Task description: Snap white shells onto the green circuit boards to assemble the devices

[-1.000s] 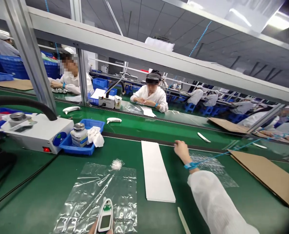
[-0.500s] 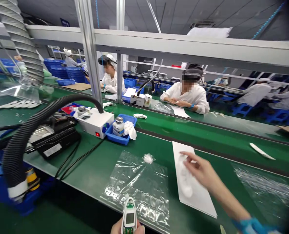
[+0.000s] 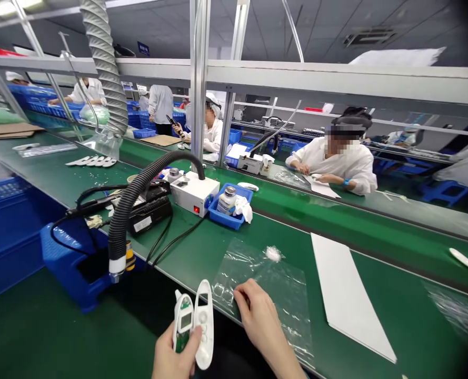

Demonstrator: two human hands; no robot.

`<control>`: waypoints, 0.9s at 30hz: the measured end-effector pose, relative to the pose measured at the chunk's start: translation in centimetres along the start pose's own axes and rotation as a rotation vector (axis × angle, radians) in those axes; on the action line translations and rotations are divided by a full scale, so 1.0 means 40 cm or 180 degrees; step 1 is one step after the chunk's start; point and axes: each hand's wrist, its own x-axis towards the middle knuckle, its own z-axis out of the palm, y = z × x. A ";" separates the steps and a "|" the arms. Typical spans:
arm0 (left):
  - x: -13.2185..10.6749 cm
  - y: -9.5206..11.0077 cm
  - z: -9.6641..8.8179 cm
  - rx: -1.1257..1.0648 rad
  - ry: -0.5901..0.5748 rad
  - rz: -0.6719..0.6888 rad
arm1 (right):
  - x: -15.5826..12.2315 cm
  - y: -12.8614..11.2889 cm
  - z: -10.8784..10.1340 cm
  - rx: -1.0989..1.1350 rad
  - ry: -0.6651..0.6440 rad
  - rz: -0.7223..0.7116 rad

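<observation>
My left hand is closed around two white shell halves at the bench's front edge. One is a handheld thermometer body with a green circuit board and a small grey screen. Beside it, under my thumb, is a long white front cover with a window and round button holes. To the right, my right hand is curled over a clear plastic bag lying flat, thumb and forefinger together; what they hold, if anything, is hidden. A small crumpled clear bundle lies at the bag's far edge.
White sheets lie right of the bag. A blue tray with a bottle and tissue stands beyond, by a white box with a black hose. Behind is the green belt; a co-worker sits across.
My right hand has moved left from the white sheets to over the clear bag. The white cover that lay on the sheets is now in my left hand. The view has swung left.
</observation>
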 end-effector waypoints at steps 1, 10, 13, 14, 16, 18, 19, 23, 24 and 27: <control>0.010 0.001 0.001 -0.0042 0.0012 0.0014 | -0.001 -0.002 0.010 -0.0092 0.0010 0.0074; 0.043 0.012 0.012 -0.0445 -0.0185 -0.0105 | -0.035 -0.024 0.051 0.0407 0.0474 -0.0028; 0.039 0.023 0.006 -0.0485 -0.0176 -0.0120 | -0.043 -0.040 0.044 0.0758 0.0578 -0.0323; 0.036 0.027 0.004 -0.0491 -0.0193 -0.0126 | -0.044 -0.047 0.038 0.0899 0.0587 -0.0312; 0.027 0.034 0.003 -0.0471 -0.0295 -0.0141 | -0.043 -0.062 0.022 0.1209 0.0517 -0.0123; 0.015 0.038 0.008 -0.0409 -0.0420 -0.0160 | -0.039 -0.074 0.005 0.1476 0.0332 0.0145; 0.009 0.039 0.012 -0.0388 -0.0467 -0.0174 | -0.037 -0.077 -0.001 0.1579 0.0226 0.0251; -0.009 0.035 0.038 -0.0367 -0.0588 -0.0174 | -0.029 -0.078 -0.011 0.1796 -0.0007 0.0437; -0.011 0.033 0.044 -0.0349 -0.0632 -0.0163 | -0.028 -0.076 -0.011 0.1814 -0.0011 0.0457; -0.014 0.031 0.057 -0.0265 -0.0706 -0.0116 | -0.027 -0.068 -0.008 0.1799 0.0003 0.0497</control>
